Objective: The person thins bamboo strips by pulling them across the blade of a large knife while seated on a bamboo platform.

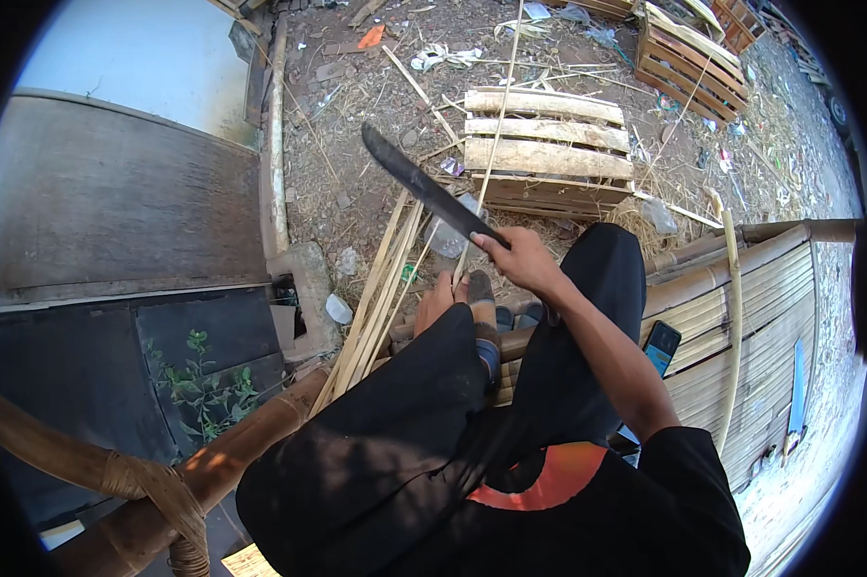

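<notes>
Machete (pixel 424 188) in your right hand (pixel 522 258): your fingers are closed tight round its handle, and the long dark blade angles up and away to the left, over the littered ground. Your left hand (pixel 440 300) sits lower, by your knee, and seems to be pinching the thin bamboo strip (pixel 491 144) that runs straight up past the wooden pallet (pixel 547 149); whether those fingers are fully shut on it, I cannot tell. A bundle of split bamboo slats (pixel 376 298) leans just beside that hand.

Judging by its look, the machete is blade-heavy and rigid, so grip it well back on the handle and keep your wrist firm. The strip looks light and springy, with splintery edges likely; hold it low, close to the cut but clear of the blade's line. A phone (pixel 660 346) lies on the bamboo bench (pixel 751 308) to your right.
</notes>
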